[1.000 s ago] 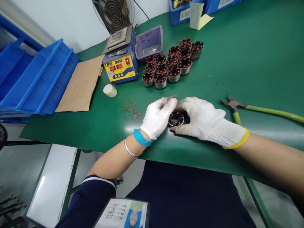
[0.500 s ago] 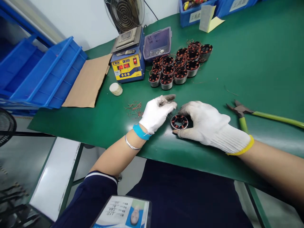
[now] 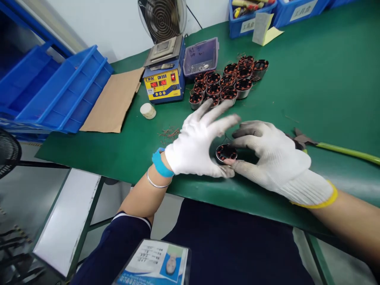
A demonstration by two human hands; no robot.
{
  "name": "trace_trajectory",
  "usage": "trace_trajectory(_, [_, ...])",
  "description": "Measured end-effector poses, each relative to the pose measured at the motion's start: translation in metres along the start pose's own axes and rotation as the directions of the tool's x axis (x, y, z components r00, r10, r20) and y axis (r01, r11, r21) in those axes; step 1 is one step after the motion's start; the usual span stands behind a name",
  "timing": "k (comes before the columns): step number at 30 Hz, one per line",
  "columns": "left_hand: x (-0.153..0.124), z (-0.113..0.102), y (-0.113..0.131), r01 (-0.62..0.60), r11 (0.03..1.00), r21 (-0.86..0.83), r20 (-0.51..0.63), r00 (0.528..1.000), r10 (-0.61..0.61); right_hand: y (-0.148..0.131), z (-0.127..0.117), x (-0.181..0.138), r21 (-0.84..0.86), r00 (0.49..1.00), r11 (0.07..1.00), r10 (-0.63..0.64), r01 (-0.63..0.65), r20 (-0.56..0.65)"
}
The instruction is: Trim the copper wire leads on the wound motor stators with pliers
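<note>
A single motor stator [image 3: 220,155], a metal ring with copper windings inside, lies near the table's front edge. My right hand [image 3: 268,158], in a white glove with a yellow cuff, grips its right side, the thumb on the near rim and the fingers at the far side. Just left of the stator, my left hand [image 3: 196,142] is open in its white glove, fingers spread and holding nothing. Its thumb reaches in front of the stator. Green-handled cutters [image 3: 341,148] lie behind my right hand, their jaws partly hidden by it.
Several stators with loose copper wires [image 3: 228,81] stand grouped beyond my hands. Left of them are a purple bin [image 3: 201,55], a CM558 machine [image 3: 164,85] and a white round piece [image 3: 147,111]. Wire clippings [image 3: 170,133] lie beside my left hand. Blue tool boxes [image 3: 242,29] stand behind.
My left hand has gone from pinched fingers to a wide spread and now reaches around the stator's left side. My right hand has shifted slightly right, its fingers lifting a little, and covers more of the cutters.
</note>
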State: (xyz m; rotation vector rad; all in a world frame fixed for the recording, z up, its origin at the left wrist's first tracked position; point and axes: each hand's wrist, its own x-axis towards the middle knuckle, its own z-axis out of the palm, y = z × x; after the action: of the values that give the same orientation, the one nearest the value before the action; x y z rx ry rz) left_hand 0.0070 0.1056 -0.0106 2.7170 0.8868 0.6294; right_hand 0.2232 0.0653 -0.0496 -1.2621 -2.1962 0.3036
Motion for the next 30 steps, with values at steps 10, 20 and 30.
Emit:
trace_trajectory(10, [0.0,0.02,0.009,0.137,0.945,0.298,0.098,0.98,-0.173,-0.002,-0.012,-0.007,-0.089,0.971,0.979,-0.169,0.186,0.169])
trace_trajectory(20, [-0.005,0.007,0.024,0.028,0.926,0.377,-0.001,1.0,-0.03,0.003,-0.001,0.01,-0.243,0.892,0.928,0.348,-0.283,0.288])
trace_trajectory(30, [0.0,0.017,0.011,0.048,0.972,0.229,0.175,0.98,-0.089,0.023,0.006,0.006,-0.181,0.914,0.974,0.196,-0.138,0.355])
